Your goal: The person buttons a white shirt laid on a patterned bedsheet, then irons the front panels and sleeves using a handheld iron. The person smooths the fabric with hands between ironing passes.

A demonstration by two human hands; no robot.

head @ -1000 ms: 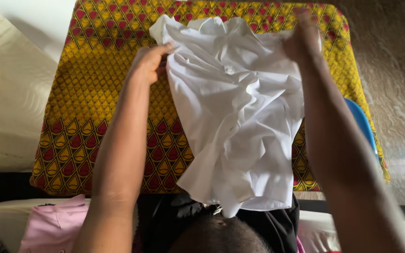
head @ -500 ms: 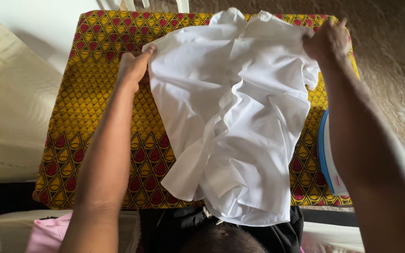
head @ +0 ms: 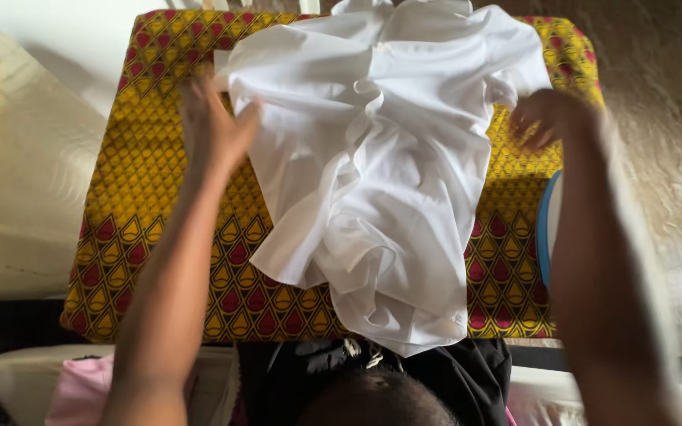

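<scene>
A crumpled white shirt [head: 380,158] lies spread down the middle of a table covered with a yellow and red patterned cloth [head: 151,229]. My left hand [head: 211,126] hovers at the shirt's left edge with fingers spread, holding nothing. My right hand [head: 546,118] sits just off the shirt's right edge, fingers loosely curled and blurred, with nothing in it. The shirt's lower hem hangs over the table's near edge.
A blue and white iron [head: 548,229] lies at the table's right edge, partly behind my right arm. A pink garment [head: 80,390] and a dark garment [head: 451,375] lie below the table's near edge. A cream wall surface [head: 17,173] stands at the left.
Both hands have let go of the shirt, which now lies flatter and further up the table. My hands have drawn back toward me from its top corners.
</scene>
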